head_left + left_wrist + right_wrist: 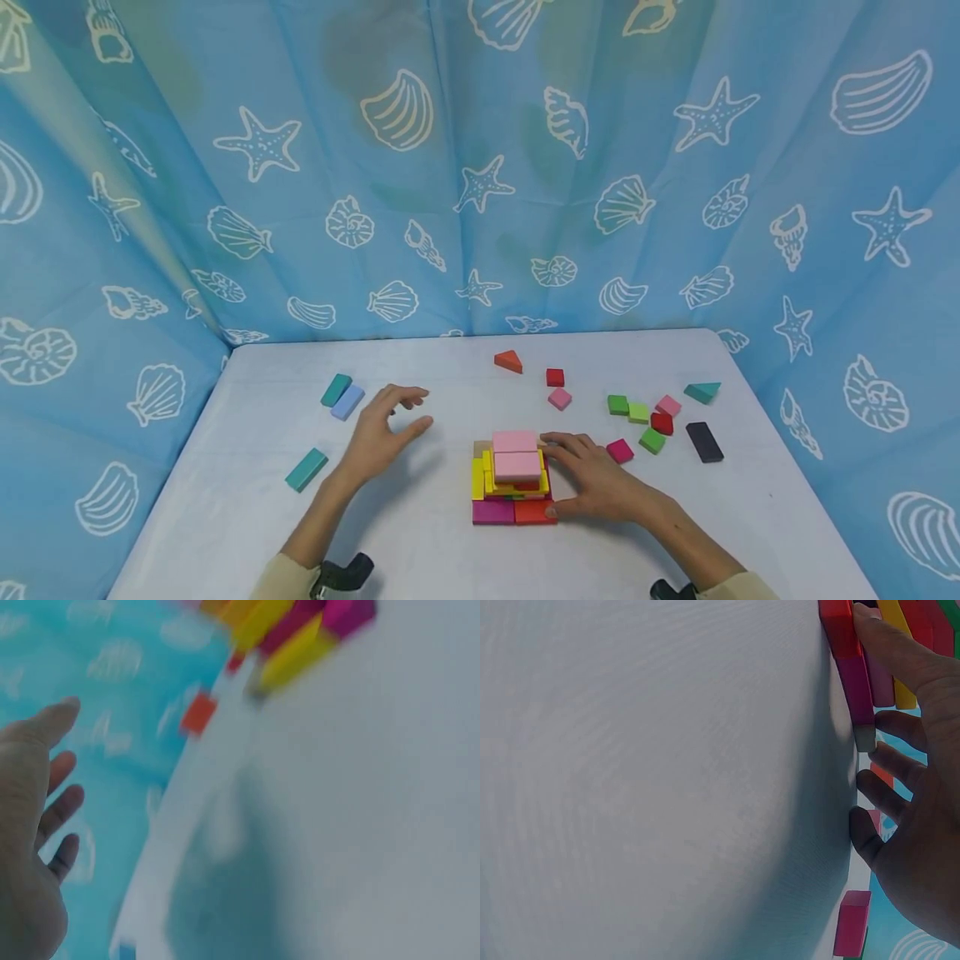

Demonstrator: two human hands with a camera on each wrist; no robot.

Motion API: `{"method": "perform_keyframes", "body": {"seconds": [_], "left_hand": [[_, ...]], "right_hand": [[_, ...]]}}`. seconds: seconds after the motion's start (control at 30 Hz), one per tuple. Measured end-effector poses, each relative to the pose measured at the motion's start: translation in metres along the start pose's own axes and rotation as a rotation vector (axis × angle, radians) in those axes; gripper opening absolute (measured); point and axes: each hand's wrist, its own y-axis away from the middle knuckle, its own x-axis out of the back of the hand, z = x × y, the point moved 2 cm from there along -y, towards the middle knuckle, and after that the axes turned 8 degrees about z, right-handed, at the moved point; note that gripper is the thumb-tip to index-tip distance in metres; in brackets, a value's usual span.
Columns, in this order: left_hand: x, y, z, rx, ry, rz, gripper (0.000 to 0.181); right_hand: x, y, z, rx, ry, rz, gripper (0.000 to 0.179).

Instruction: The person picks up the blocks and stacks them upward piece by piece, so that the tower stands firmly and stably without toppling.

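Observation:
A layered stack of coloured wooden blocks stands on the white table, with two pink blocks (pixel 517 465) on top. Below them are yellow blocks (pixel 478 479), and a purple block (pixel 492 512) and a red block (pixel 531 513) form the near side of the base. My right hand (pixel 600 483) lies along the stack's right side, its thumb touching the red block and its fingers reaching toward the back corner. In the right wrist view the fingers bend loosely beside the stack. Held above the table to the left, my left hand (pixel 378 437) has relaxed, spread fingers and holds nothing.
Teal blocks (pixel 306 470) and a light blue block (pixel 347 402) lie at the left. An orange triangle (pixel 509 361) is behind the stack. Several small cubes, a teal triangle (pixel 702 392) and a black block (pixel 704 442) lie at the right. A blue shell-patterned curtain (pixel 465 250) surrounds the table.

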Motion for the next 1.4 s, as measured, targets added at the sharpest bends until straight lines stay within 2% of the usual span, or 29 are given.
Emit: {"method": "perform_keyframes", "body": {"seconds": [0.07, 0.17, 0.3, 0.4, 0.47, 0.53, 0.67, 0.93, 1.1, 1.2, 1.4], "left_hand": [[0.014, -0.002, -0.019, 0.024, -0.044, 0.039, 0.04], [0.033, -0.004, -0.045, 0.072, -0.112, 0.062, 0.04], [0.051, -0.001, -0.072, 0.153, -0.241, 0.084, 0.041], [0.06, 0.002, -0.085, 0.219, -0.346, 0.088, 0.043], [0.063, 0.004, -0.091, 0.26, -0.382, 0.084, 0.044], [0.064, 0.006, -0.095, 0.292, -0.385, 0.082, 0.043], [0.065, 0.007, -0.099, 0.303, -0.341, 0.095, 0.04], [0.059, 0.008, -0.094, 0.307, -0.318, 0.111, 0.039], [0.047, 0.005, -0.079, 0.246, -0.268, 0.116, 0.042], [0.036, 0.001, -0.064, 0.177, -0.214, 0.121, 0.042], [0.013, -0.008, -0.018, 0.047, -0.114, 0.117, 0.039]], "right_hand": [[0.0, 0.0, 0.0, 0.001, 0.001, 0.002, 0.09], [0.0, 0.0, -0.001, -0.008, 0.003, -0.004, 0.089], [-0.001, 0.0, -0.001, -0.02, 0.002, -0.013, 0.089], [-0.002, 0.0, 0.0, -0.019, 0.0, -0.009, 0.089], [-0.002, 0.0, 0.0, -0.019, 0.003, -0.008, 0.089], [-0.002, 0.0, -0.001, -0.022, 0.006, -0.009, 0.089], [-0.002, -0.001, 0.0, -0.03, 0.01, -0.014, 0.088], [0.0, -0.001, -0.001, -0.014, 0.014, -0.006, 0.088], [0.0, -0.002, -0.002, -0.01, 0.013, -0.004, 0.088], [0.001, -0.001, -0.002, -0.007, 0.005, 0.0, 0.088], [0.001, -0.001, -0.002, -0.01, 0.005, -0.008, 0.088]]}}
